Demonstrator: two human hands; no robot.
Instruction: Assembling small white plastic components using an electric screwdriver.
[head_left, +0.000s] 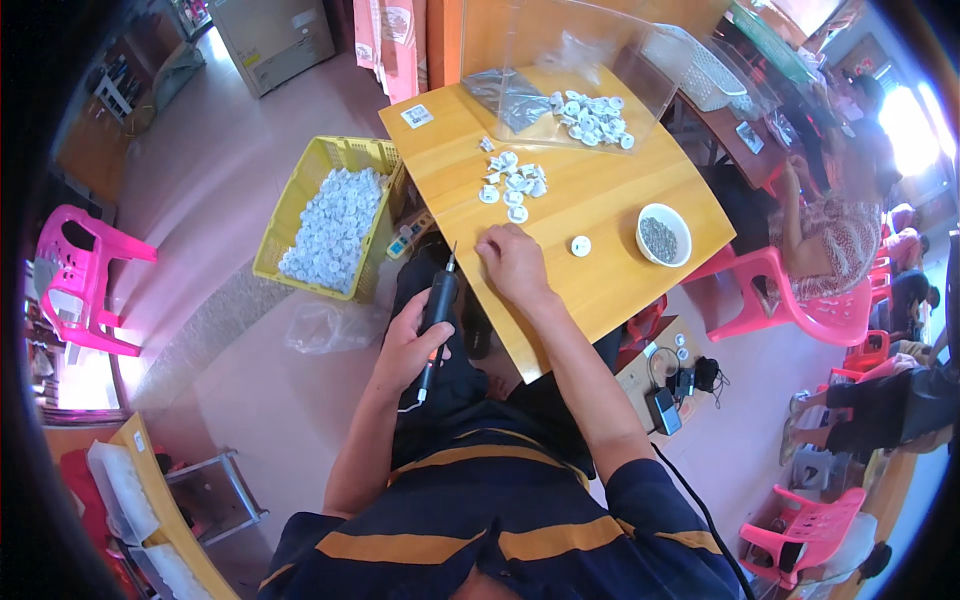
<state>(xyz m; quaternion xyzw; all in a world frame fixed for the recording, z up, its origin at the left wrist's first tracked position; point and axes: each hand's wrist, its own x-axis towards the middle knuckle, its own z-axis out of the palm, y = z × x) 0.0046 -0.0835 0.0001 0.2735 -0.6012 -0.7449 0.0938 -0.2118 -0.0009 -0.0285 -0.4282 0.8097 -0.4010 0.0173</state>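
My left hand (pixel 412 345) is wrapped round a black electric screwdriver (pixel 437 320), its bit pointing up beside the table's left edge. On the wooden table (pixel 610 215) rests my right hand (pixel 513 263), fingers curled together near that same edge; whatever they hold, if anything, is hidden. Just beyond it lies a loose group of white round plastic parts (pixel 516 182). One single white disc (pixel 580 246) sits to its right. Farther right stands a white bowl (pixel 682 240) of small grey metal pieces, probably screws.
A clear plastic bin (pixel 560 40) with more white parts (pixel 597 120) is at the table's far side. Left of the table, a yellow crate (pixel 275 235) is full of white pieces. Pink chairs (pixel 85 280) stand around, and a seated person (pixel 830 235) is at the right.
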